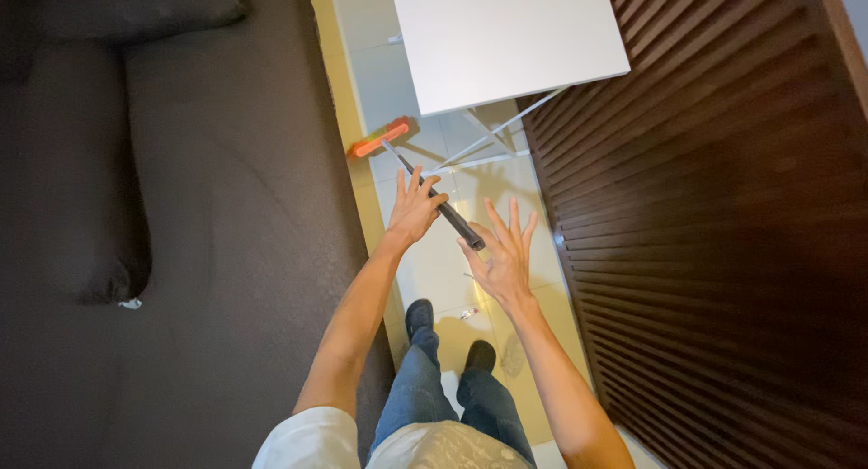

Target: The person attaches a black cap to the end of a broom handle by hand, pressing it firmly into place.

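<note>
In the head view, a broom point(425, 190) with a slim dark cylindrical handle and a flat orange bristle head is seen slanting down to the glossy pale floor tiles point(434, 270). The handle is supported by the left hand point(414, 208), whose fingers are spread loosely around it. The handle's upper end is met by the right hand point(503, 254), held wide with fingers splayed, its palm against the tip. The orange head lies beside the dark matte bed point(208, 216), near the thin white legs of a smooth white square tabletop point(506, 35). A ribbed dark wooden panel point(714, 234) is seen at right.
</note>
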